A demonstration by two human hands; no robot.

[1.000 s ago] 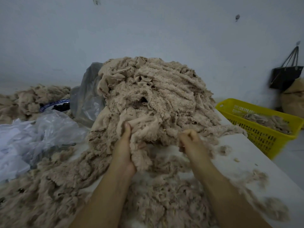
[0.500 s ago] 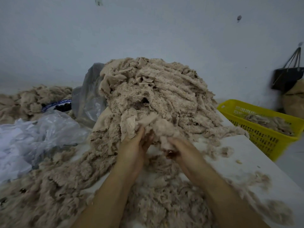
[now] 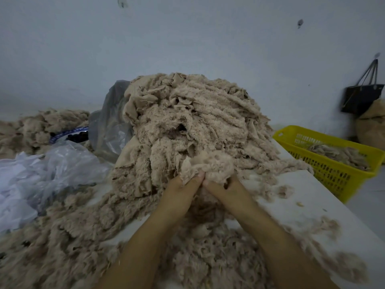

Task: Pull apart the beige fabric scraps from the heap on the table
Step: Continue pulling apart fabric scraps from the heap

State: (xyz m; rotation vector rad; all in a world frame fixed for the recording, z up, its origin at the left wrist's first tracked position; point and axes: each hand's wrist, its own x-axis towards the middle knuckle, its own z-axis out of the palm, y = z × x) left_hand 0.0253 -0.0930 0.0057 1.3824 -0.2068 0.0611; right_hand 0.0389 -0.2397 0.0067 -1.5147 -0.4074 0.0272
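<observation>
Beige fabric scraps (image 3: pixel 193 122) stacked tall mid-counter (image 3: pixel 302 195), toward far edge; loose fluff spreads to near edge. Left hand (image 3: pixel 179 195) and right hand (image 3: pixel 227 192) close together at the stack's near side, fingers of both pinching one fluffy clump (image 3: pixel 208 165), fingertips buried in it. Yellow basket (image 3: pixel 325 163) off right edge, a few scraps inside. Plastic bags (image 3: pixel 52 167) along left edge.

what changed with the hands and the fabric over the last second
The left hand and right hand moved inward and met in front of the heap. Both now grip one fluffy beige clump. The heap, yellow basket and plastic bags stayed put.
</observation>
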